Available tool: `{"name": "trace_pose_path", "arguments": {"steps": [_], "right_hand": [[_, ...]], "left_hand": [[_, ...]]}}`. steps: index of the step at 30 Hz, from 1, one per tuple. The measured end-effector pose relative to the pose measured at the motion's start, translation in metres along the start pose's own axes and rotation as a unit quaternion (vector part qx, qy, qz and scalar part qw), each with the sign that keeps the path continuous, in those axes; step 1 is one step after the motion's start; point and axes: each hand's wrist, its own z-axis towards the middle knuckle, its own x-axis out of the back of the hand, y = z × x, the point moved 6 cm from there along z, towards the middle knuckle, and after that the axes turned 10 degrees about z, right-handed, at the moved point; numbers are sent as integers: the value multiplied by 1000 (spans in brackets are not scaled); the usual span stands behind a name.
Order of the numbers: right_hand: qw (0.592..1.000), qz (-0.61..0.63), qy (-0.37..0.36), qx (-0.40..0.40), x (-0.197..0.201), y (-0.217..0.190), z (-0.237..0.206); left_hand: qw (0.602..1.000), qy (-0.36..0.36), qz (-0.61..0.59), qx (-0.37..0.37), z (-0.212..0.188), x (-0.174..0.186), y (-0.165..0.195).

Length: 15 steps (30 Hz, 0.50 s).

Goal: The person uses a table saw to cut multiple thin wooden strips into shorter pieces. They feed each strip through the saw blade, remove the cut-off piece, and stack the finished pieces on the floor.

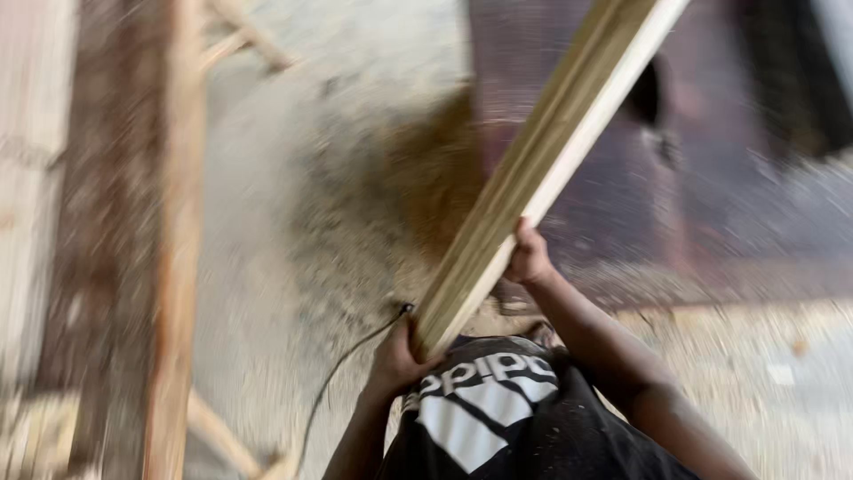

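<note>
wood: long pale wooden plank (542,169), grooved along its face, running from your chest up and away to the top right, tilted steep
left hand (397,356): yours, at the near end of the plank, fingers wrapped round the bottom corner, closed tight on it
right hand (530,256): a bit further up the same plank, cupped against its right edge, fingers curled on it. thumb side is hidden so can't tell how fully it closes
cable: thin dark cord (342,360) trailing down by your left wrist, looks like it's just beside the plank end, can't tell if it touches
floor: grey concrete floor (258,222) with a brown sawdust pile (426,169) under the plank
left side: light wooden frame post (178,240) standing upright, well apart from your hands
blur: whole shot is smeared, small details are lost
</note>
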Motion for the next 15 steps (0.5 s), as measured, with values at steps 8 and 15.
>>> {"name": "trace_pose_path", "arguments": {"steps": [8,15], "right_hand": [[994,-12,-79,-78,-248,182,115],[957,-84,-193,-199,-366,379,199]], "left_hand": [[974,177,-106,95,-64,127,-153],[935,211,-177,222,-95,204,-301]]}}
